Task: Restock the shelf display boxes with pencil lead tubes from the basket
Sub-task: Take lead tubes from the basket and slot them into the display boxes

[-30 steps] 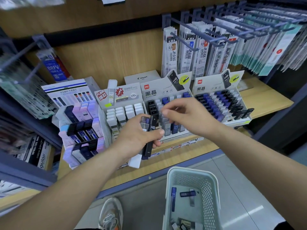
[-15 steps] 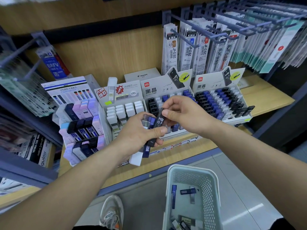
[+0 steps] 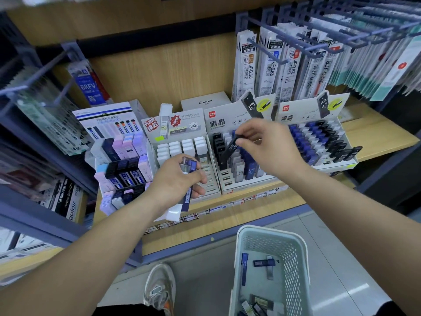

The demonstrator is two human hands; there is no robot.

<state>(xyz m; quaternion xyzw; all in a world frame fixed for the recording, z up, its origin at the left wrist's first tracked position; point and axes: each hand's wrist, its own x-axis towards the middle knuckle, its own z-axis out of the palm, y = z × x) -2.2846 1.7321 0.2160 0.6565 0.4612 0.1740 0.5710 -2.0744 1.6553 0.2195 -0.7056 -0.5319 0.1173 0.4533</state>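
Shelf: wooden, and it carries four display boxes side by side in front of you.
Hanging packs: refill packs hang on hooks above the right half of the shelf.
Basket: pale plastic, standing low at your right, below the shelf edge. Loose tubes lie on its floor.
Middle display box: holds black, grey and blue tubes standing in slots, with several front slots bare.
Right display box: its rows of blue, white and black tubes are close to full.
Left hand: your fingers are curled round a bundle of tubes in front of the white-tube box. A blue one juts out below your fist.
Right hand: your thumb and fingertips pinch the upper end of a black tube above the middle display box.
Black tube: tilted, with its lower end at the black column on that box's left. You cannot tell whether it sits in a slot.
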